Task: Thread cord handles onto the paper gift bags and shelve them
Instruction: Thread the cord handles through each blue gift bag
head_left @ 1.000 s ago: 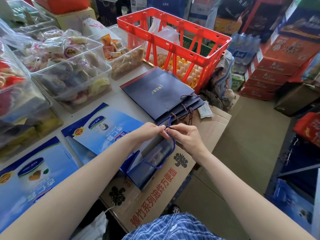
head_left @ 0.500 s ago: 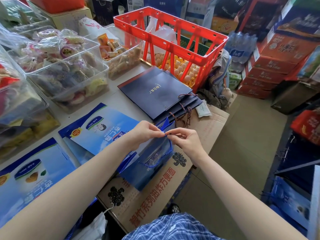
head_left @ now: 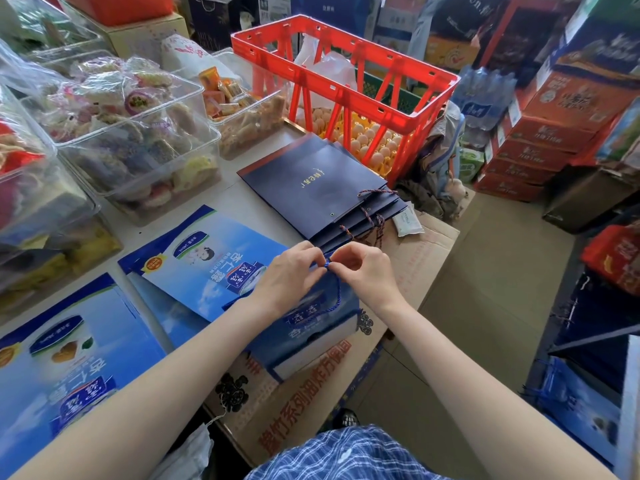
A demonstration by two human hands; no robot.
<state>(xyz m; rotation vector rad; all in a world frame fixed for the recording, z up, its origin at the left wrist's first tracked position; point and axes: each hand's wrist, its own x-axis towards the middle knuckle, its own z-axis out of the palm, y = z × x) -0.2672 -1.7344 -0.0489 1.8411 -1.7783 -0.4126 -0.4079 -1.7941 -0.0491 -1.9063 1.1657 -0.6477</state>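
Observation:
A blue paper gift bag [head_left: 311,327] lies flat on a cardboard box in front of me. A blue cord [head_left: 337,292] loops down over it from its top edge. My left hand [head_left: 291,275] and my right hand [head_left: 367,271] meet at that edge, and both pinch the cord's end [head_left: 327,263] between fingertips. More flat blue bags [head_left: 207,258] lie to the left. A stack of dark navy bags [head_left: 311,185] with twisted cord handles [head_left: 375,223] lies beyond my hands.
A red crate [head_left: 346,81] holding eggs stands behind the navy bags. Clear tubs of wrapped snacks [head_left: 131,133] fill the table's left side. The printed cardboard box [head_left: 311,403] hangs over the table edge. Stacked cartons [head_left: 554,126] line the right, with bare floor [head_left: 485,306] between.
The bag has dropped from propped open to lying flatter. Both hands stayed together at its top edge, working the cord end.

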